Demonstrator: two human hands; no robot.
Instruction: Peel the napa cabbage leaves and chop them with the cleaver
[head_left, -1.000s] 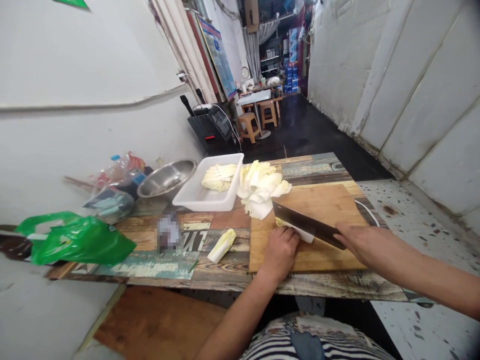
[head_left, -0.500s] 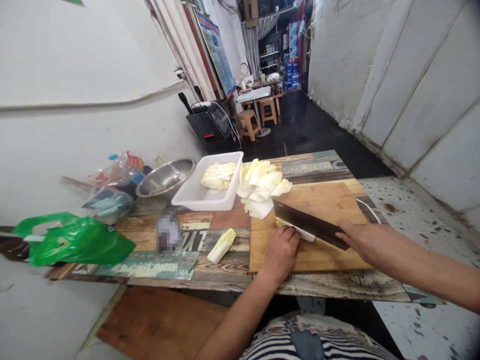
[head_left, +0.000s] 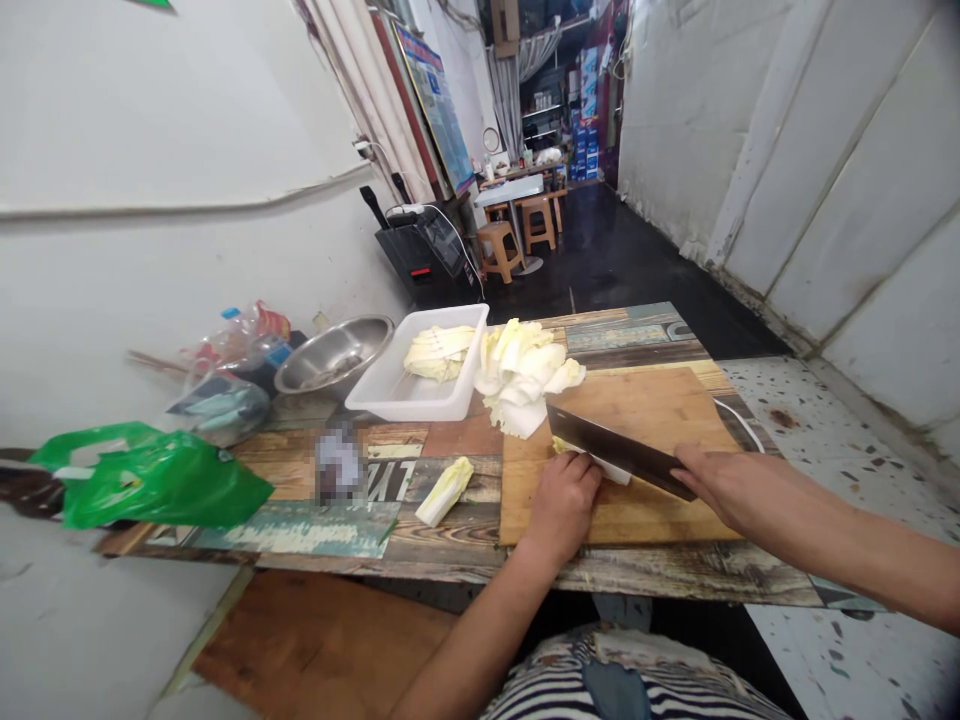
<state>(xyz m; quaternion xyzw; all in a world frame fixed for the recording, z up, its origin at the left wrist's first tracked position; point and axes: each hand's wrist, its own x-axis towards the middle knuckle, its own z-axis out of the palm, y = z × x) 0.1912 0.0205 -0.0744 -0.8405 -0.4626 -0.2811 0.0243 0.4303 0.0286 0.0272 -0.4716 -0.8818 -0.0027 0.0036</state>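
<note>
On the wooden cutting board [head_left: 637, 520], my left hand [head_left: 564, 503] has its fingers curled down over a cabbage leaf [head_left: 616, 474], hiding part of it. My right hand [head_left: 716, 480] grips the handle of a cleaver [head_left: 615, 447], whose dark blade slants across the leaf just beyond my left fingertips. Whether the edge touches the leaf I cannot tell. A pile of loose pale cabbage leaves [head_left: 523, 372] overlaps the board's far left corner. Left of the board, a small cabbage heart [head_left: 444, 492] lies on the table.
Behind the heart stands a white plastic tub [head_left: 405, 411] holding strips of cabbage. Beside it is a steel bowl [head_left: 334, 355]. Plastic bags [head_left: 217, 405] and a green bag [head_left: 161, 480] crowd the table's left end. A white cable [head_left: 742, 420] loops by the board's right edge.
The whole view has shifted very slightly. Both hands, the cleaver and the leaf hold nearly the same places as before.
</note>
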